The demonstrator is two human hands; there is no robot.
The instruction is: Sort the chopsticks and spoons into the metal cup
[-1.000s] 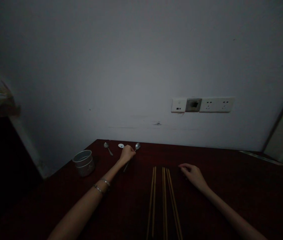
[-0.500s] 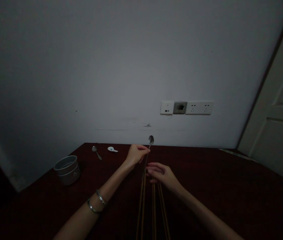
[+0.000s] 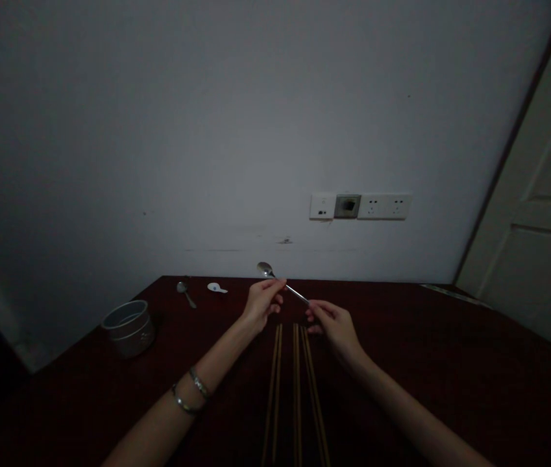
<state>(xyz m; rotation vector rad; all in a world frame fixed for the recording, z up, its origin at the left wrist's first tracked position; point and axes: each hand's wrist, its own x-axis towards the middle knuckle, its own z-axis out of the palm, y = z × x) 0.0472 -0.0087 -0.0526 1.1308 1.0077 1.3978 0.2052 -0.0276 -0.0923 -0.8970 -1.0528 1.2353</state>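
Note:
A long-handled metal spoon (image 3: pixel 296 295) is held slantwise above the table, its bowl at the upper left. My left hand (image 3: pixel 261 303) pinches it near the neck, just below the bowl. At the lower end of the handle, the fingers of my right hand (image 3: pixel 334 324) are closed on it. Below both hands lie wooden chopsticks (image 3: pixel 296 389), grouped in three pairs that run toward me.
On the dark red table (image 3: pixel 402 363), a grey metal pot (image 3: pixel 132 329) stands at the left. A short metal spoon (image 3: pixel 186 295) and a white spoon (image 3: pixel 215 287) lie near the back edge. Wall sockets (image 3: pixel 385 206) sit above the table.
The long spoon has turned from nearly upright to a slant, its bowl swinging left. My right hand has moved slightly right and closed on the handle's end, away from the chopsticks.

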